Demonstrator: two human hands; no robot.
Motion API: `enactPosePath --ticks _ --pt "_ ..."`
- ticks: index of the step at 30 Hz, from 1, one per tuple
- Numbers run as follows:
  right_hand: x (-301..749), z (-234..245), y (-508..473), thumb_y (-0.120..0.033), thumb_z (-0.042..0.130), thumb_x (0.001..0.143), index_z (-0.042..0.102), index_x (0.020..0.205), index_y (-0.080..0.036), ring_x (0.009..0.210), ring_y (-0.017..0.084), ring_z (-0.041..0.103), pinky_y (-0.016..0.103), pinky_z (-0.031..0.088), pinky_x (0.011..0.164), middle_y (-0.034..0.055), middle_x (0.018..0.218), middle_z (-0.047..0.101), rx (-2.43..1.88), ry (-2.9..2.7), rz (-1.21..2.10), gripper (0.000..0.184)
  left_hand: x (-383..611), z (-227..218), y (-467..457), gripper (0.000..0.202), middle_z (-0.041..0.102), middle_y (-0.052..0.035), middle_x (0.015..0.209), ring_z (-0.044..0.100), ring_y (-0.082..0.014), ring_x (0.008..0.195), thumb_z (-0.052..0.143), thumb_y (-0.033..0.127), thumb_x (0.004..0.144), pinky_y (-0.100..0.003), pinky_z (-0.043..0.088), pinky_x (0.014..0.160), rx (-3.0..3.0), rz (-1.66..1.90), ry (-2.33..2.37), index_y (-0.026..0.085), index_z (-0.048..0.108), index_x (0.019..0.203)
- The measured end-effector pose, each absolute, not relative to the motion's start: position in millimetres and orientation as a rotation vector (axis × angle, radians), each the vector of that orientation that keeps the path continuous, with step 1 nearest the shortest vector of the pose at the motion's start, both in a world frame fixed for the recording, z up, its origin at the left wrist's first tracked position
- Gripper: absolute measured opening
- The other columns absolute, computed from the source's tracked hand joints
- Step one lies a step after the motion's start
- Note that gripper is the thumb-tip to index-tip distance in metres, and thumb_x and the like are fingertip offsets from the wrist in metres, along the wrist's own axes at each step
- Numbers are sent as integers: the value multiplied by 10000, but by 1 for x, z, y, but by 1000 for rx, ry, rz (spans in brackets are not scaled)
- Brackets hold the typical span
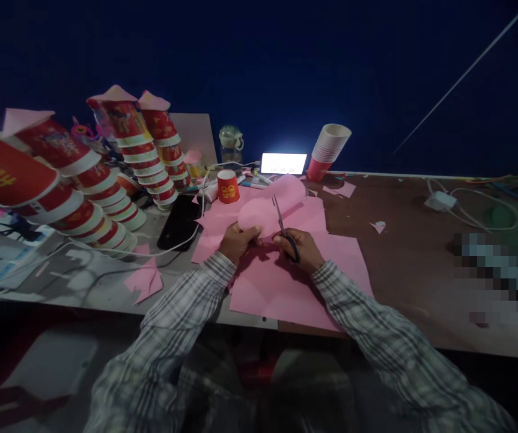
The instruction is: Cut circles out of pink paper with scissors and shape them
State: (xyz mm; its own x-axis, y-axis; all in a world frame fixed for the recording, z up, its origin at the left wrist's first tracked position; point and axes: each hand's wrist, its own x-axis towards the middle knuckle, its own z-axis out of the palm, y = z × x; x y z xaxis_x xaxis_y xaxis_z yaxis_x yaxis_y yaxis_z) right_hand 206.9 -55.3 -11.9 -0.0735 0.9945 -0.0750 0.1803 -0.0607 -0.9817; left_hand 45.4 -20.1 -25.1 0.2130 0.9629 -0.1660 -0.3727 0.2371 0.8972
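Observation:
My left hand [238, 240] pinches the near edge of a rounded piece of pink paper [259, 216], its fingers closed on it. My right hand [297, 248] grips black-handled scissors [281, 224], whose blades point away from me into the paper's right side. Both hands hover over larger pink sheets [281, 276] spread on the table in front of me. A single red paper cup [228, 186] stands upside down just beyond the sheets.
Leaning stacks of red and white cups [106, 198] crowd the left. A black phone [178, 224] with a white cable lies beside the sheets. A lit screen [283, 163], a cup stack [329, 150], a jar [231, 143] stand at the back. Pink scraps [144, 281], a white charger [439, 200].

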Motion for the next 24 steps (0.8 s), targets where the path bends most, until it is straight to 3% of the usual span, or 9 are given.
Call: enactPosePath --ticks 24 --pt "208 -9 -56 -609 705 632 565 617 -206 435 125 418 264 359 425 -9 453 500 -1378 -1424 1168 427 42 -25 -19 264 566 31 458 527 -87 413 795 296 589 -238 487 495 836 1086 889 116 615 659"
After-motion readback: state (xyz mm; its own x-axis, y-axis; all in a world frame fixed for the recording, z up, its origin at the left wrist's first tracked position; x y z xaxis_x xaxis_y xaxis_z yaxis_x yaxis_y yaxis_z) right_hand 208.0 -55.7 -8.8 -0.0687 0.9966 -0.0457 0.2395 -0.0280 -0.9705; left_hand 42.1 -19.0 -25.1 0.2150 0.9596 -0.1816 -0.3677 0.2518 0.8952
